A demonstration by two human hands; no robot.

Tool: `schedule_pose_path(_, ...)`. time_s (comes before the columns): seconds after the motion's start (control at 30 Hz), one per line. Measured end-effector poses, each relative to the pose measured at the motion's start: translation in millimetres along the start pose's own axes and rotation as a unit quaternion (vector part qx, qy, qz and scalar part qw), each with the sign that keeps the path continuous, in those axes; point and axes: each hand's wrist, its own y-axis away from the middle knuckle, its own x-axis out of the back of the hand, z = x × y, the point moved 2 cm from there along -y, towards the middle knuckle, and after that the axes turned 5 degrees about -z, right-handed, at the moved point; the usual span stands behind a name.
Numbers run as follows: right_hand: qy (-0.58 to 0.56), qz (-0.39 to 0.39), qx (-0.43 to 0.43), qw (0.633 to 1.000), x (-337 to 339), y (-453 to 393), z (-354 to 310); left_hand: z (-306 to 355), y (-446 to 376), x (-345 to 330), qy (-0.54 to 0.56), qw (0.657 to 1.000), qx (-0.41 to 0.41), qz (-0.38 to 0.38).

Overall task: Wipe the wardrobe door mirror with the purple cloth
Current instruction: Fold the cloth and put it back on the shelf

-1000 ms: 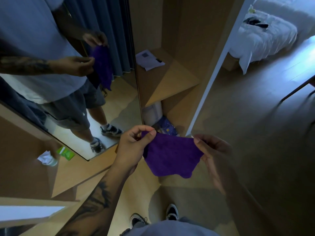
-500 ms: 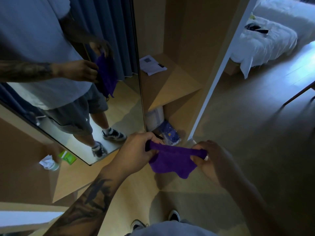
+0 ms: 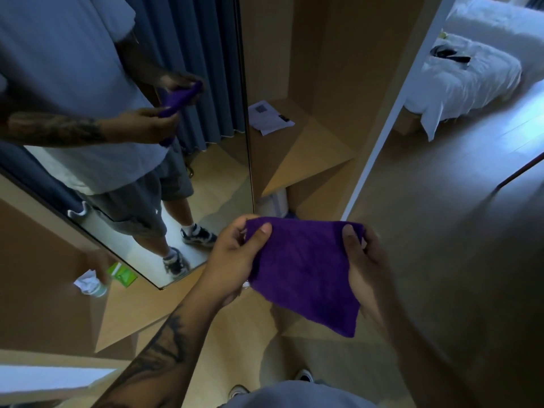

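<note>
Purple cloth [image 3: 303, 269] held spread at lower centre of frame, pinched at upper corners by left hand [image 3: 232, 260] and right hand [image 3: 363, 266]. Judged light, limp, grippy; best bunched into palm. Mirror [image 3: 123, 119] upper left, untouched.

Bare forearms, no sleeves reaching the wrists. Left forearm [image 3: 159, 360] covered in dark tattoo work from near the wrist up past the bottom edge of the view; right forearm [image 3: 412, 343] in shadow, markings impossible to tell. Left hand [image 3: 232, 260] and right hand [image 3: 365, 266] without gloves. Grey shirt [image 3: 294, 397] at the bottom edge, light grey and short-sleeved in the mirror [image 3: 206, 178] reflection. Grey knee-length shorts [image 3: 138, 201] there too, with white socks [image 3: 190, 228] and dark sneakers [image 3: 200, 237] trimmed in white.
</note>
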Motion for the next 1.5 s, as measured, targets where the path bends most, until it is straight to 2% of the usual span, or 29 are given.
schedule_pose_path(0.07, -0.139, -0.037, -0.104, 0.984, -9.7, 4.7, 7.7, -5.0, -2.6, -3.4, 0.068, 0.997, 0.037, 0.028)
schedule_pose_path(0.13, -0.286, -0.103, -0.261, 0.916, -20.4, 16.6, 12.7, -10.6, -4.5, -4.6, 0.119, 0.989, 0.065, 0.054)
schedule_pose_path(0.17, -0.329, -0.134, -0.304, 0.884, -24.3, 22.7, 15.4, -14.2, -5.0, -3.8, 0.137, 0.985, 0.08, 0.065)
schedule_pose_path(0.23, -0.354, -0.166, -0.322, 0.862, -27.8, 29.5, 25.9, -21.5, -5.7, 0.3, 0.174, 0.975, 0.109, 0.079)
schedule_pose_path(0.3, -0.358, -0.173, -0.32, 0.86, -27.8, 32.0, 35.1, -29.3, -6.4, 7.5, 0.213, 0.964, 0.142, 0.073)
schedule_pose_path(0.4, -0.353, -0.173, -0.303, 0.868, -31.6, 31.0, 40.6, -40.4, -4.8, 19.0, 0.259, 0.948, 0.184, 0.022)
schedule_pose_path(0.57, -0.355, -0.133, -0.283, 0.881, -34.7, 18.3, 49.1, -66.4, 3.0, 34.5, 0.284, 0.929, 0.206, -0.116)
schedule_pose_path(0.67, -0.35, -0.154, -0.289, 0.878, -30.9, 15.4, 52.4, -81.3, 5.0, 37.5, 0.267, 0.93, 0.208, -0.142)
schedule_pose_path(0.77, -0.306, -0.215, -0.3, 0.878, -26.8, 16.3, 56.8, -86.0, 8.9, 38.1, 0.195, 0.948, 0.218, -0.128)
schedule_pose_path(0.87, -0.262, -0.221, -0.312, 0.886, -22.4, 16.2, 60.9, -89.1, 13.5, 39.5, 0.13, 0.959, 0.229, -0.107)
schedule_pose_path(0.97, -0.239, -0.205, -0.343, 0.885, -18.9, 17.3, 60.6, -91.8, 13.8, 45.6, 0.157, 0.957, 0.233, -0.067)
schedule_pose_path(1.1, -0.212, -0.183, -0.389, 0.878, -16.8, 14.2, 57.6, -90.0, 16.8, 46.4, 0.247, 0.932, 0.263, -0.037)
schedule_pose_path(1.27, -0.162, -0.173, -0.414, 0.879, -13.2, 6.9, 57.6, -101.6, 25.5, 41.9, 0.192, 0.934, 0.298, 0.049)
schedule_pose_path(1.37, -0.169, -0.198, -0.408, 0.875, -14.8, 3.8, 60.3, -97.1, 21.9, 42.2, 0.158, 0.944, 0.278, 0.079)
schedule_pose_path(1.43, -0.199, -0.206, -0.402, 0.869, -16.5, 1.0, 59.5, -85.9, 15.8, 42.2, 0.138, 0.957, 0.238, 0.092)
schedule_pose_path(1.5, -0.247, -0.221, -0.356, 0.874, -17.7, -3.1, 53.4, -72.0, 10.0, 43.3, 0.144, 0.969, 0.179, 0.088)
